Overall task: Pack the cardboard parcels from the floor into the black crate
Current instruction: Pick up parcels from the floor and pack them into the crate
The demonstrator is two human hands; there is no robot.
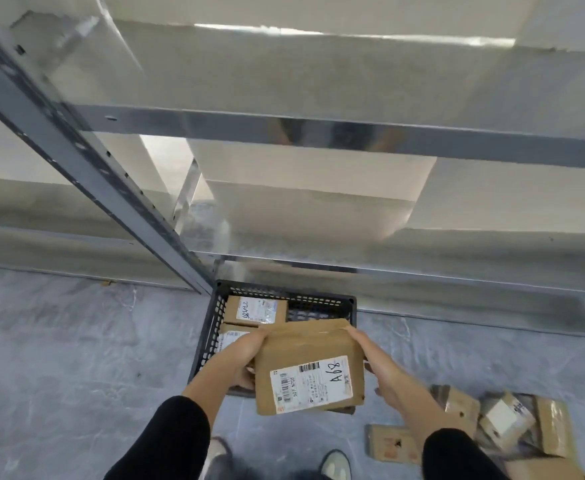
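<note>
**A:** Where is the parcel right now?

**B:** The A68 parcel [310,368] is in the air at the 6 o'clock end of the black crate [215,327]. It overhangs the near wall, label up and slightly tilted, and is not yet inside. More cardboard parcels [492,420] lie on the floor [76,358] at 4 o'clock, near the shoes [334,464].

**A:** How would you set it down well?

**B:** The free room looks to be the crate's right half. Two labelled parcels [256,310] lie along its left side, one beyond the other. I'd carry the parcel toward 12 o'clock and turn it square to the walls. Then I'd lower it flat into that gap so it doesn't ride up on a neighbour's edge, and let go only once it rests on the bottom. The crate's far end sits close to the lowest rail of the metal shelving [86,157], so mind the knuckles there.

**A:** And the hands?

**B:** Both arms reach forward in black sleeves [173,434]. The left hand [246,355] lies along the parcel's edge at 9 o'clock, fingers stretched to the far corner. The right hand [370,355] mirrors it at 3 o'clock. Each grip is clamped on the parcel, which is squeezed between the two. The thumbs are mostly hidden underneath.
</note>
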